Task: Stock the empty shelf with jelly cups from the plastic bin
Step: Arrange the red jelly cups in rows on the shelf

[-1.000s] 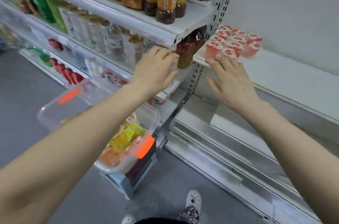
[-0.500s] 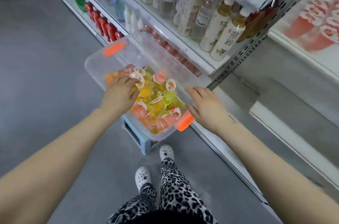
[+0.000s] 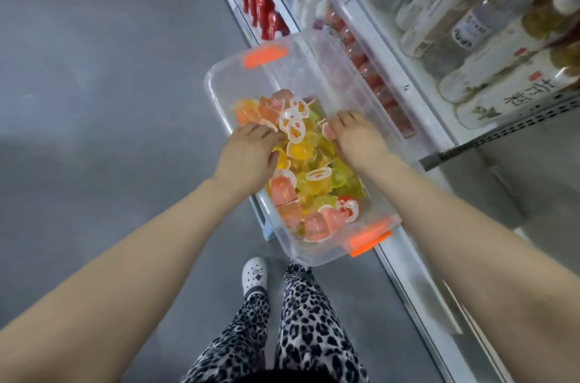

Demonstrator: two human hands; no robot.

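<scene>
A clear plastic bin (image 3: 317, 65) with orange handles stands low in front of me, beside the shelving. It holds several jelly cups (image 3: 309, 181), yellow, green and pink, with white printed lids. Both my hands are inside it. My left hand (image 3: 248, 153) presses into the heap at the bin's left wall, fingers curled on a pink jelly cup (image 3: 266, 109). My right hand (image 3: 357, 137) is at the right side, fingertips closed on a small pink cup (image 3: 328, 131). The shelf with the stocked cups is out of view.
Shelves of tea bottles (image 3: 508, 78) and red bottles (image 3: 260, 3) run along the right, close to the bin's far wall. A pale blue stool (image 3: 266, 227) shows under the bin. Grey floor (image 3: 94, 100) lies to the left; my feet stand just below the bin.
My view dropped from the shelf down to the bin. Both hands left the shelf; the left went into the cups first, then the right followed from the bin's rim.
</scene>
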